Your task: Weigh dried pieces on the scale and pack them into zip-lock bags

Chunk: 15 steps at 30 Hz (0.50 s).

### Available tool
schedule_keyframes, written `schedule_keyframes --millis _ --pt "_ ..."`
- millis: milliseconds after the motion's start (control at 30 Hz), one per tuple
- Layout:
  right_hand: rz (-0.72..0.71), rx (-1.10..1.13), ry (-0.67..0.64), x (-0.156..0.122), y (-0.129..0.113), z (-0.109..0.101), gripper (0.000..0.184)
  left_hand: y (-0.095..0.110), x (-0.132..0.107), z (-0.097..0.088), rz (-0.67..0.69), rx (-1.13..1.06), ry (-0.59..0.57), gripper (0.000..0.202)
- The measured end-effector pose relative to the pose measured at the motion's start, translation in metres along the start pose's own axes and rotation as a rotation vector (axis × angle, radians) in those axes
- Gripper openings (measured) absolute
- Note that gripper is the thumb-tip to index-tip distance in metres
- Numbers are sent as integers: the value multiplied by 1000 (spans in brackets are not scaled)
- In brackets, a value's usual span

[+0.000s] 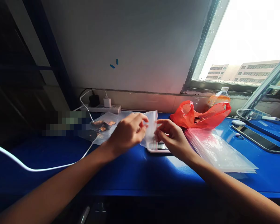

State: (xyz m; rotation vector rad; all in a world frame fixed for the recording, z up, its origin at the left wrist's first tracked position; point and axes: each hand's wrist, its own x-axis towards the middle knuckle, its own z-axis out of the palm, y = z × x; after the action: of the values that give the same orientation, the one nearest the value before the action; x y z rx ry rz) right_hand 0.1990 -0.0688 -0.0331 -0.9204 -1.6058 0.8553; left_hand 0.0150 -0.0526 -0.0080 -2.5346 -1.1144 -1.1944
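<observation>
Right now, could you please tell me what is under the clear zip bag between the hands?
Part of a flat, white-edged device shows below the clear zip bag; the bag and the right hand cover the rest.

Grey wall, bright window — upper right, glossy blue tabletop

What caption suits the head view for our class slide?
Left hand and right hand at a zip bag, a red bag farther back on the blue table.
</observation>
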Motion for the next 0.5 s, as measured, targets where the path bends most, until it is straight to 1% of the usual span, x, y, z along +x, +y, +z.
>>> schedule_keyframes --millis 67,167,233,367,500 --pt "-38 -34 -23 -2 1 2 24 15 -6 4 30 -71 -131 8" --pt "-68 -60 -82 -5 4 4 24 22 -13 11 18 -139 -202 3" --pt "-64 -62 -103 -7 6 5 24 20 -15 13 -34 -223 -232 4" --pt "-41 -74 -67 -9 7 9 28 19 -13 14 -165 -395 -296 19" --pt "18 -1 -37 -10 8 12 41 20 -8 13 -348 -506 -341 25"
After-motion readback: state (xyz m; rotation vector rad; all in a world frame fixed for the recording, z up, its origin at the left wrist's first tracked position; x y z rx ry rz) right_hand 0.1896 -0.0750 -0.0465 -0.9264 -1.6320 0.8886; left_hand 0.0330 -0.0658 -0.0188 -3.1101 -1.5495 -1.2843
